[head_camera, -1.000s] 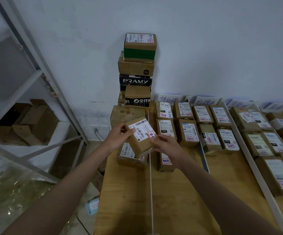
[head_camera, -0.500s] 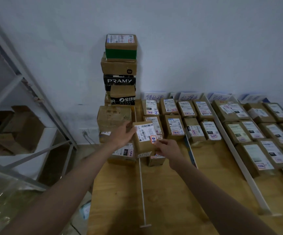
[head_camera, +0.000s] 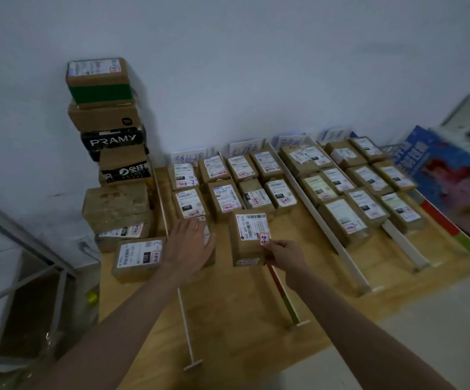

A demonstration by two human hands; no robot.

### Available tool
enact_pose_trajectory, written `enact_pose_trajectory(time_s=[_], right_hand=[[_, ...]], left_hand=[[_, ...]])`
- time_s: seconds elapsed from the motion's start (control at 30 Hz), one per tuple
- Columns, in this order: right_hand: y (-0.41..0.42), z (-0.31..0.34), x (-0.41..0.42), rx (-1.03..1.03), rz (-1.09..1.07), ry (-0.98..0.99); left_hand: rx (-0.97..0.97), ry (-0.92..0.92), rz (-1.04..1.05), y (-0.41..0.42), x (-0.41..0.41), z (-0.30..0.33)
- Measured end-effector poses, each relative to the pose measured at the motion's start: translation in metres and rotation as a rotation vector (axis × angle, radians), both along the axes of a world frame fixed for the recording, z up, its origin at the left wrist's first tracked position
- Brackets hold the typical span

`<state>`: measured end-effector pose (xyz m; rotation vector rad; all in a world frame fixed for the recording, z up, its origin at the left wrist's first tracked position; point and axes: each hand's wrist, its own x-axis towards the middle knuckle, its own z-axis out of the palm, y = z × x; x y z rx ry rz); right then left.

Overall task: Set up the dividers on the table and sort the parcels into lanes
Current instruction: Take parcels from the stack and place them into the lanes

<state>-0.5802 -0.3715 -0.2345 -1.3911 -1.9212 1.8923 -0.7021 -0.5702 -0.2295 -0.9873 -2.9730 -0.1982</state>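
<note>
A small brown parcel [head_camera: 247,240] with a white label lies on the wooden table [head_camera: 236,313] at the front of the second lane. My right hand [head_camera: 283,256] holds its near right corner between thumb and fingers. My left hand [head_camera: 190,246] hovers flat, fingers spread, over another parcel in the first lane, which it mostly hides. Thin white dividers [head_camera: 185,319] [head_camera: 326,229] run from the wall toward me, and a red-green strip [head_camera: 283,298] lies under my right wrist. Rows of labelled parcels [head_camera: 222,197] fill the lanes behind.
A tall stack of boxes [head_camera: 110,136] stands at the table's far left against the wall, with a labelled box [head_camera: 138,256] in front of it. A metal shelf frame [head_camera: 17,266] stands left of the table. Blue and pink printed boards [head_camera: 453,187] lean at the right.
The parcel, held up by both hands before, now lies on the table one lane further right. My left hand let go of it and is spread open. The view swung right.
</note>
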Motion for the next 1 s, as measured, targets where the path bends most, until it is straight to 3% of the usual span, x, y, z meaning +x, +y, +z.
enact_pose_trajectory(time_s=[0.6, 1.0], right_hand=[[0.217, 0.006, 0.210, 0.001, -0.251, 0.028], [0.362, -0.006, 0.242, -0.025, -0.398, 0.033]], left_hand=[[0.021, -0.046, -0.185, 0.243, 0.175, 0.001], [0.099, -0.087, -0.312, 0.414, 0.183, -0.009]])
